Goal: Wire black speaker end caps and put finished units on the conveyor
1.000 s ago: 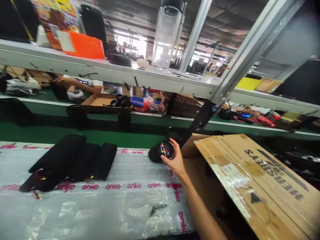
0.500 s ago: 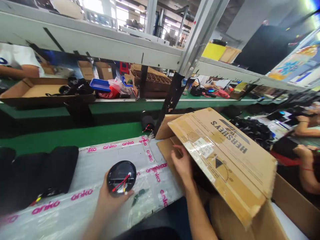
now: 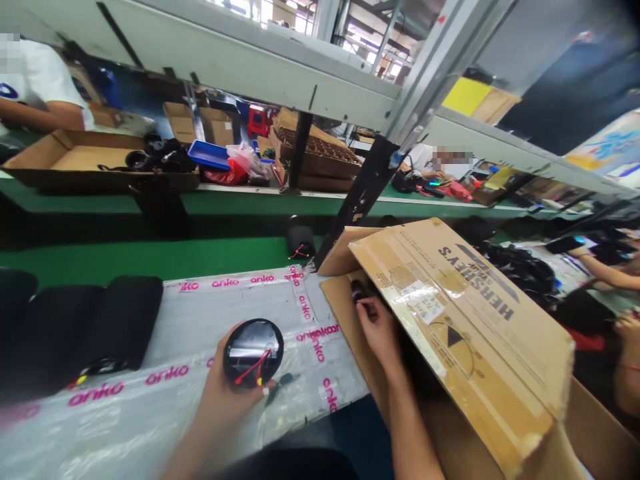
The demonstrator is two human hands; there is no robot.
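At the far left, several black cylinders (image 3: 131, 320) are lying side by side on a plastic sheet (image 3: 200, 327) printed with pink lettering, and because they look rounded and nothing seems to be blocking them, a knock from the left forearm could be setting one rolling. To their right, the person's left hand (image 3: 223, 380) is grasping a round black casing (image 3: 245, 357), wrapping its left and lower edge, and is holding it above the sheet with the glossy end facing up toward the head. That end is looking slick, so a loose or off-centre grip could be letting it slip and drop. Red wires (image 3: 253, 370) are hanging free across this end, with a small yellow plug (image 3: 259, 381) close to the thumb; if they were catching under the thumb or on the carton edge, a tug could be straining their joint. Farther back, another black cylinder (image 3: 301, 235) is standing on the green surface (image 3: 240, 250), close to the dark post (image 3: 357, 193), where a careless sweep could be tipping it. At right, the right hand (image 3: 380, 330) is bending its fingers against a small dark item (image 3: 357, 291) just inside the cardboard box (image 3: 480, 320); whether it is gripping or only touching, one cannot tell. The overhanging flap is crowding that wrist, so a hasty pull could be scraping the item against cardboard.
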